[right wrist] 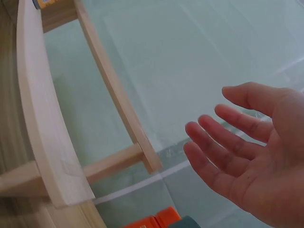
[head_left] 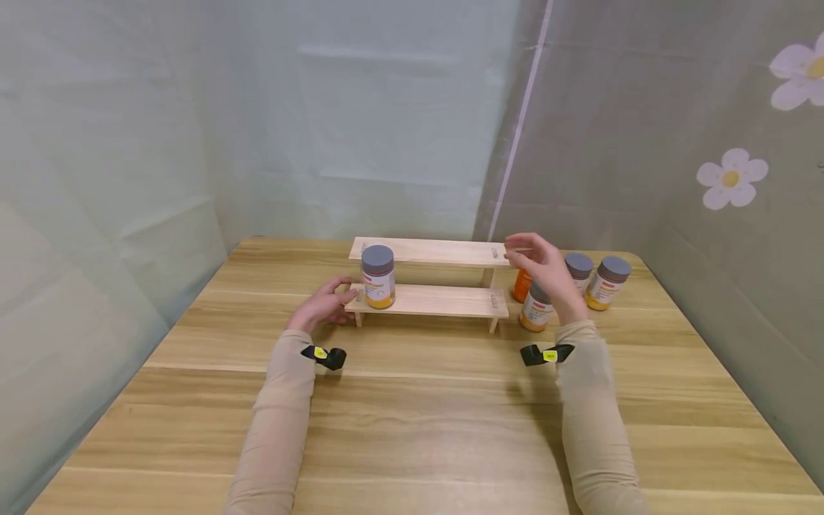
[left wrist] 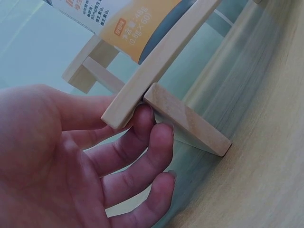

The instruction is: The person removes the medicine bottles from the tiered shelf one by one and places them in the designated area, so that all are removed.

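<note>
A two-tier wooden shelf [head_left: 444,300] stands on the table, and a white-and-yellow jar with a grey lid [head_left: 378,275] sits at the left of its lower tier. My left hand [head_left: 322,304] grips the left end of that tier; in the left wrist view, its curled fingers [left wrist: 137,175] lie under the board beside the leg. Near the right end of the upper tier, my right hand [head_left: 543,265] hangs in the air. The right wrist view shows its fingers [right wrist: 228,147] loosely bent, apart from the shelf, holding nothing.
Right of the shelf stand several grey-lidded jars, among them a front jar [head_left: 536,315] and the rightmost jar [head_left: 607,285]. An orange container [head_left: 521,287] is partly hidden by the right hand. Fabric curtains [head_left: 386,129] hang behind the wooden table [head_left: 412,429].
</note>
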Available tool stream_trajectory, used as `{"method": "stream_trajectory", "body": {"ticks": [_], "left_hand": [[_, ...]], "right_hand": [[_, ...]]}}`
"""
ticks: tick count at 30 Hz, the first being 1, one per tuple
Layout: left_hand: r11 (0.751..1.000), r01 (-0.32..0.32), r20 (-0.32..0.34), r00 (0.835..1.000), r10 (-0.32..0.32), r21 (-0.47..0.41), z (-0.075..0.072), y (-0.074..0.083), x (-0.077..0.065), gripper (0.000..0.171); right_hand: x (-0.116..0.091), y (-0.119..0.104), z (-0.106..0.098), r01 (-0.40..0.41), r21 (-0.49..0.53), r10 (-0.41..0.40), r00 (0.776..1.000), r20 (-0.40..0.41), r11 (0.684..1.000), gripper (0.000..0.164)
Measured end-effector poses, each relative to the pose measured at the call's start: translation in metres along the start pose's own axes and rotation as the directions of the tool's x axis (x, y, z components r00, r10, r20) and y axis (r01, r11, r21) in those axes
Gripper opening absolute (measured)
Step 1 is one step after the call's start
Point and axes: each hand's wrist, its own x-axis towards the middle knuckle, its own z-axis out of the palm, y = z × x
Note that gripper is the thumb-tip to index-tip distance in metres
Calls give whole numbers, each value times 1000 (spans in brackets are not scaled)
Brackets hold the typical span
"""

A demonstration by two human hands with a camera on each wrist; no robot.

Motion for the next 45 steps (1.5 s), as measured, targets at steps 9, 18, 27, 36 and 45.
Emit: {"method": "stream_trajectory", "body": {"ticks": [9,18,27,36,45], "left_hand": [[1000,-11,9,1000,11,5,0,-1,1,51],[1000,-13,1,1000,13,0,0,-1,-1,51],[1000,-12,3,1000,12,12,-1,0,-1,51],[1000,-22,15,1000,22,-5,-2,0,3,51],[1000,-16,12,1000,16,-4,-2,0,2,51]], "right_hand": [[3,-3,12,6,17,-6,1000,9,1000,39],[3,-7,22,33,117,-32,999,-7,993,41],[7,-10,36,5,154,-10,1000,30,988,39],[7,-11,46,-18,161,9,998,57,987,39],[10,-11,60,2,215,-8,1000,25,977,37]]}}
